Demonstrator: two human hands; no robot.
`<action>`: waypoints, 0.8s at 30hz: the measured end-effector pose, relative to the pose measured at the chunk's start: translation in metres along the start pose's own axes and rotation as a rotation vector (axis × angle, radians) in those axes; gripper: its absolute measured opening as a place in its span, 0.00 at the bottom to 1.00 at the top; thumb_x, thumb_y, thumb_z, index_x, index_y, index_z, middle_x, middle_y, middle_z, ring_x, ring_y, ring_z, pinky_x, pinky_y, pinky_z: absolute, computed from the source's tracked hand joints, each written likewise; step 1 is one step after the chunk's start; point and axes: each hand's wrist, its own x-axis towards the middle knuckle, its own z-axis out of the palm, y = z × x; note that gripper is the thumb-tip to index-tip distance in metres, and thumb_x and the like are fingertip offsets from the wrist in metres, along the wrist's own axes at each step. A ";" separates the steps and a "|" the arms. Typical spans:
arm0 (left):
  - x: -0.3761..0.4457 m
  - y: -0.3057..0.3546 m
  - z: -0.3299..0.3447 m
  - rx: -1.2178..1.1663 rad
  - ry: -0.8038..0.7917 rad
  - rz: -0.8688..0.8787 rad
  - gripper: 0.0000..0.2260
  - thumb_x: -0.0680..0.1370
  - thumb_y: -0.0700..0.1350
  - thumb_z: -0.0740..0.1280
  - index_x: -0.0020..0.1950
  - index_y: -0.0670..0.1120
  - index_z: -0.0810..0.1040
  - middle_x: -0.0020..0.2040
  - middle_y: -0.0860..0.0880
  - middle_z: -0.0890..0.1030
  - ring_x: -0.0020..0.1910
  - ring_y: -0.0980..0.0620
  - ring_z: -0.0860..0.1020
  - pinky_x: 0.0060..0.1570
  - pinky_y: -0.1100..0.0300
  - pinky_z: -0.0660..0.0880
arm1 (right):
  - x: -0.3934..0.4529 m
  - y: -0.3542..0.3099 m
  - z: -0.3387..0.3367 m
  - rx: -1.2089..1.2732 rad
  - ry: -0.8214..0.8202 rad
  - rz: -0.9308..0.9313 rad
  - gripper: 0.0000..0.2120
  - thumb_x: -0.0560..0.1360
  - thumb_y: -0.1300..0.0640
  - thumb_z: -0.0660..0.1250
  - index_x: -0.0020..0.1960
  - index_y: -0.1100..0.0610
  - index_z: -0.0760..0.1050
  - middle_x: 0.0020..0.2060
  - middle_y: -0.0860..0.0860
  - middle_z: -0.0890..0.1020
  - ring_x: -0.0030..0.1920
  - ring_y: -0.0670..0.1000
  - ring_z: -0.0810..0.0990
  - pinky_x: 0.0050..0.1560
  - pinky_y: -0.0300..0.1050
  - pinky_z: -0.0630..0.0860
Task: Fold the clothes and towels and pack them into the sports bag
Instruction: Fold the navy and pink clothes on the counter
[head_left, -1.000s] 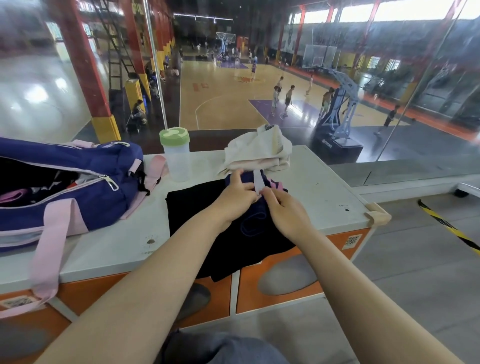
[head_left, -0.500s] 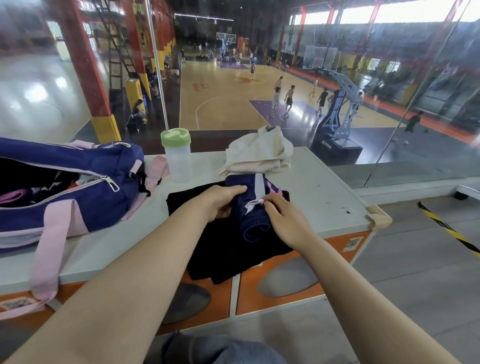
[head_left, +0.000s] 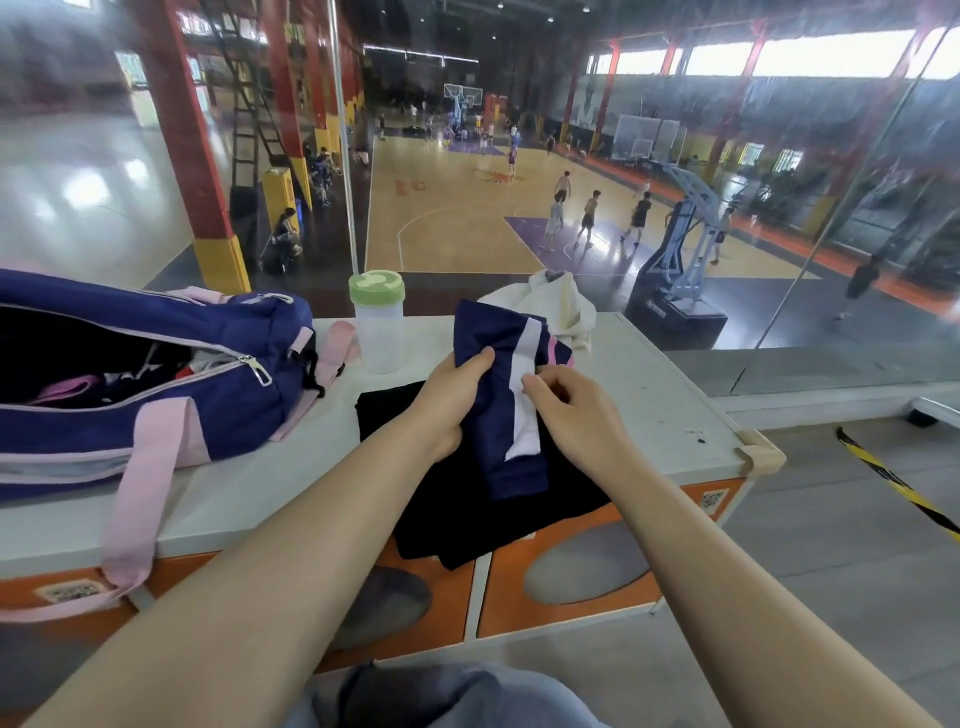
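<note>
— Where's the garment they're working on?

— The navy shorts (head_left: 498, 395), with a white stripe and a bit of pink trim, are lifted just above the tabletop (head_left: 649, 395). The left hand (head_left: 449, 400) grips the left edge, thumb curled over the cloth. The right hand (head_left: 566, 410) sits at the white stripe with fingers curled, seemingly pinching it, though the exact hold is hard to make out.

— Which way do they run?

— The long axis runs away from the person, far end raised, near hem hanging over a black garment (head_left: 467, 509) spread flat beneath. Thin, smooth, floppy cloth, I'd judge.

— And the bag?

— The sports bag (head_left: 156, 374), navy with pink straps, lies unzipped on the left end of the tabletop, well off to the left of both hands. So the left hand is nearer for packing.

— Anything else?

— A clear bottle (head_left: 378, 327) with a green lid stands between bag and shorts, and a cream towel (head_left: 556, 306) lies heaped just beyond.
</note>
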 end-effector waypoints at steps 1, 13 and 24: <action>-0.004 0.004 -0.006 -0.004 0.012 0.009 0.10 0.81 0.49 0.64 0.59 0.49 0.79 0.53 0.47 0.85 0.52 0.48 0.83 0.53 0.53 0.79 | 0.001 -0.008 0.002 -0.012 0.018 0.005 0.11 0.78 0.46 0.63 0.43 0.52 0.75 0.36 0.44 0.78 0.38 0.45 0.76 0.41 0.42 0.71; -0.079 0.069 -0.124 -0.136 0.145 -0.113 0.14 0.79 0.51 0.66 0.60 0.44 0.80 0.50 0.44 0.85 0.49 0.45 0.83 0.46 0.54 0.79 | -0.003 -0.101 0.086 0.763 -0.386 0.248 0.08 0.78 0.61 0.66 0.56 0.56 0.79 0.48 0.51 0.86 0.49 0.49 0.85 0.49 0.43 0.80; -0.126 0.099 -0.243 0.026 0.318 -0.098 0.17 0.79 0.59 0.64 0.58 0.48 0.80 0.50 0.47 0.86 0.49 0.46 0.84 0.53 0.51 0.79 | -0.019 -0.186 0.191 0.605 -0.455 -0.019 0.12 0.76 0.60 0.66 0.57 0.49 0.77 0.50 0.49 0.85 0.52 0.52 0.84 0.57 0.54 0.79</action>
